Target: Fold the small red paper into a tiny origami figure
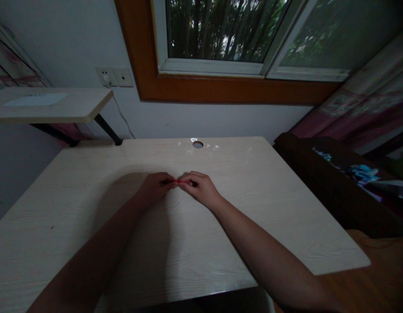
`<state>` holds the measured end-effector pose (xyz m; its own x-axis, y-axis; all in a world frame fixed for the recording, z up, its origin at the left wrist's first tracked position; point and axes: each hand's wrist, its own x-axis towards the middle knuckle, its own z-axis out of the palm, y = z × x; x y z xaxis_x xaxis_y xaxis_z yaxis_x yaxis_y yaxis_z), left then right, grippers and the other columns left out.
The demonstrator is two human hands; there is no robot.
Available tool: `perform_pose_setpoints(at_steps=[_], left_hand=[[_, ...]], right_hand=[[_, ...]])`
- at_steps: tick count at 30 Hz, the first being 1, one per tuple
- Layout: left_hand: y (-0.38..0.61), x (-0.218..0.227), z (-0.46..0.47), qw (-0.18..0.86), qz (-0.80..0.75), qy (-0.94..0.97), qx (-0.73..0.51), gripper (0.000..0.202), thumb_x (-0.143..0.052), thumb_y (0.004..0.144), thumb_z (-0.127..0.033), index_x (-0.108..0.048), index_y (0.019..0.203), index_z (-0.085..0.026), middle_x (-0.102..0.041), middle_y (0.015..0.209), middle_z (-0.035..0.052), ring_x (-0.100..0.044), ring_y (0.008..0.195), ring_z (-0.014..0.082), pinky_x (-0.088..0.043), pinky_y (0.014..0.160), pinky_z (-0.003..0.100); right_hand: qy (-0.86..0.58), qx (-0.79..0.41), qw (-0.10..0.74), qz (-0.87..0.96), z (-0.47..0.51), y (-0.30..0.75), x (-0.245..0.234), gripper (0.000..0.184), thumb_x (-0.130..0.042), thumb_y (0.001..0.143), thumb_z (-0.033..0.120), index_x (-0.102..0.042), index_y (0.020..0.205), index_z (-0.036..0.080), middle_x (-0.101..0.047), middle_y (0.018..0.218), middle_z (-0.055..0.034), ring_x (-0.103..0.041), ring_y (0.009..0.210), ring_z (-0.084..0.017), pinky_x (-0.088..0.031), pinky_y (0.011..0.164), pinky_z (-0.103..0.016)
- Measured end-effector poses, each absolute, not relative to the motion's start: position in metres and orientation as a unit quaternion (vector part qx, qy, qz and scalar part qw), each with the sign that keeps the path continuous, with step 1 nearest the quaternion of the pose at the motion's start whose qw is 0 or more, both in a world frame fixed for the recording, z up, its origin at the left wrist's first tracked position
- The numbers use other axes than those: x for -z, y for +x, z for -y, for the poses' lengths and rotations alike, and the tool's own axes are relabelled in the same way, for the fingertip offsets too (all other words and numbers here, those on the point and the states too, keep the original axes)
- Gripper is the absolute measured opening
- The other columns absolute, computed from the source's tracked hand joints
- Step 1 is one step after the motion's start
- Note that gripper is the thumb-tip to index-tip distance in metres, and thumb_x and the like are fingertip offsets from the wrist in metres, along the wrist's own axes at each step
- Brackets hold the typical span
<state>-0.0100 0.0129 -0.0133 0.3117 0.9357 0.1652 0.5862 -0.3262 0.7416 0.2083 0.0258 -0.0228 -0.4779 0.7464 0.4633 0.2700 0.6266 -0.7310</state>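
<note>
Centre of frame: left hand (155, 186) and right hand (203, 186), fingertips clamped on 1 small red item (179, 181) between them, over the desk (253, 174). The item is gripped, not yet released; how much is finished, I cannot tell from here.

Table (195, 243): centre, before the wall (221, 117).
Shelf (84, 104): over table's rear left corner; sheet (36, 100) lying on top.
Sockets (115, 77): on wall, beyond shelf's right end; cable (123, 116) hanging below them.
Window (217, 30): in wall, beyond table, right of sockets.
Hole (198, 144): in tabletop near rear edge, beyond the hands.
Left hand (154, 187), right hand (201, 187): mid-table, side by side; item (178, 181) between their fingertips.
Low furniture (319, 182): right of table; bundle (363, 173) on it, curtain (345, 104) behind.
</note>
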Motion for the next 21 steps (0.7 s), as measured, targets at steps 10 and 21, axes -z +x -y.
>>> perform_pose_setpoints(at_steps=[10, 21], left_hand=[[-0.0098, 0.0109, -0.0125, 0.291, -0.489, 0.762, -0.308, 0.024, -0.064, 0.085, -0.042, -0.073, 0.087, -0.02, -0.073, 0.081, 0.0017, -0.066, 0.073, 0.0152, -0.049, 0.069, 0.025], [-0.0096, 0.0089, -0.0108, 0.29, -0.478, 0.759, -0.334, 0.023, -0.065, 0.085, -0.041, -0.073, 0.09, -0.02, -0.074, 0.087, 0.0038, -0.068, 0.079, 0.0169, -0.052, 0.075, 0.027]], right_hand=[[-0.33, -0.317, 0.413, 0.788, -0.024, 0.2077, 0.0193, 0.017, -0.068, 0.091, 0.035, -0.073, 0.086, 0.019, -0.064, 0.076, -0.0014, -0.055, 0.064, -0.012, -0.043, 0.062, -0.022], [-0.345, -0.354, 0.416, 0.763, -0.0256, 0.2073, 0.0235, 0.02, -0.069, 0.089, 0.038, -0.073, 0.085, 0.019, -0.065, 0.076, -0.0016, -0.054, 0.061, -0.011, -0.042, 0.059, -0.022]])
